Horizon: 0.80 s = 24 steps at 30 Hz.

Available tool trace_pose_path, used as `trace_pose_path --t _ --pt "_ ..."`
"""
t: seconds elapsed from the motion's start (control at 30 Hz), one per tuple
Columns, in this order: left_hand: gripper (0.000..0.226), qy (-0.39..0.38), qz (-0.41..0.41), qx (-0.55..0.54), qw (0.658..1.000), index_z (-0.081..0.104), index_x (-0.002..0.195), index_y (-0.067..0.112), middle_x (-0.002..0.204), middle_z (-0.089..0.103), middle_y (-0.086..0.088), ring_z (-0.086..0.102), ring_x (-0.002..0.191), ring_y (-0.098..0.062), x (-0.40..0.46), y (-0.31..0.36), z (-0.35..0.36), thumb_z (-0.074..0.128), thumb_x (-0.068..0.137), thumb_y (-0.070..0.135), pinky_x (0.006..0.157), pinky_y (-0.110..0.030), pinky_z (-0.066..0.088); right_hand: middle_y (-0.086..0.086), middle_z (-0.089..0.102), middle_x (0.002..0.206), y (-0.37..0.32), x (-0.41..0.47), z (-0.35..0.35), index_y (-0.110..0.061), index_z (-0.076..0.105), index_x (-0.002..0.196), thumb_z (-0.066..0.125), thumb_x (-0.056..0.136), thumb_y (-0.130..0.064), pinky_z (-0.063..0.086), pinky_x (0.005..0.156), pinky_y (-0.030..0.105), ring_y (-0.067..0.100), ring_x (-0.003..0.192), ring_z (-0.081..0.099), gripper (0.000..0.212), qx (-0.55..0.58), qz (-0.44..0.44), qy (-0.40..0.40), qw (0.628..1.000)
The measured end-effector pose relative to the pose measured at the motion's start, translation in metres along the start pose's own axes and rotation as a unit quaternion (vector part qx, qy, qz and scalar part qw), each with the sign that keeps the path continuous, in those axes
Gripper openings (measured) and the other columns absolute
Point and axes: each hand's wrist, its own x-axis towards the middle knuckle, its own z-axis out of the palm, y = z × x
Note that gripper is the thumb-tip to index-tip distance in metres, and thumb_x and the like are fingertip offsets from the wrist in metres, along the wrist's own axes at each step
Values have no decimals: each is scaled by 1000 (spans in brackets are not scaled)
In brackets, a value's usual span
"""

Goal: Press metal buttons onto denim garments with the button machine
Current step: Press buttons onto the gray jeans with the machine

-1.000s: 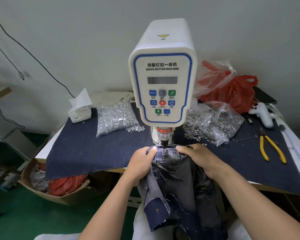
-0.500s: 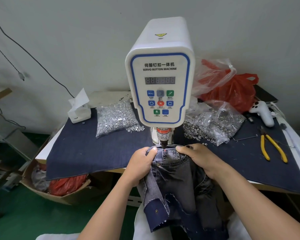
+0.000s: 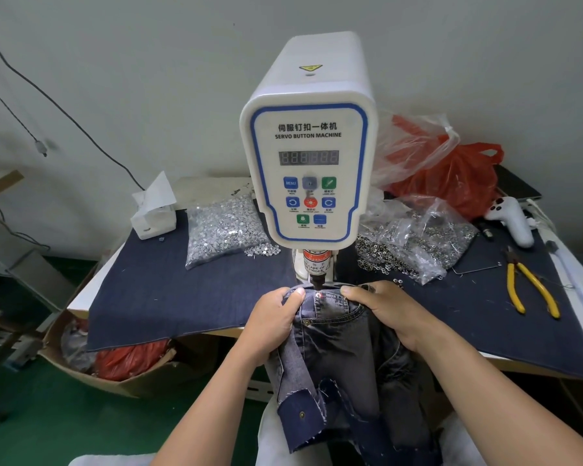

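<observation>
The jeans [image 3: 337, 348] are faded grey-blue denim with tan stitching, their waistband laid under the punch [image 3: 317, 281] of the white button machine [image 3: 308, 156]; the legs hang off the table's front edge toward the person's lap. A small red light dot sits on the waistband below the punch. The left hand [image 3: 275, 322] grips the waistband on the left with curled fingers, and the right hand [image 3: 389, 312] grips it on the right, thumb on top, stretching the cloth flat between them.

A dark denim sheet [image 3: 155, 297] covers the table. A bag of silver buttons [image 3: 221, 230] lies left of the machine, a bag of darker metal rings [image 3: 414, 242] to its right, with yellow pliers [image 3: 529, 285], a white controller [image 3: 512, 220] and a red plastic bag [image 3: 451, 176] beyond.

The machine's head hides the table behind it, and the die under the waistband cannot be seen.
</observation>
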Motion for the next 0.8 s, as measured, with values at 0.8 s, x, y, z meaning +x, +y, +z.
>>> trace_pose_path --t 0.8 --pt "53 -217 13 -225 950 57 146 7 143 59 -29 55 134 -48 -39 15 -47 72 96 18 116 -56 42 19 74 118 -33 -20 16 -3 74 116 65 98 -44 54 101 45 34 111 71 46 65 35 -148 986"
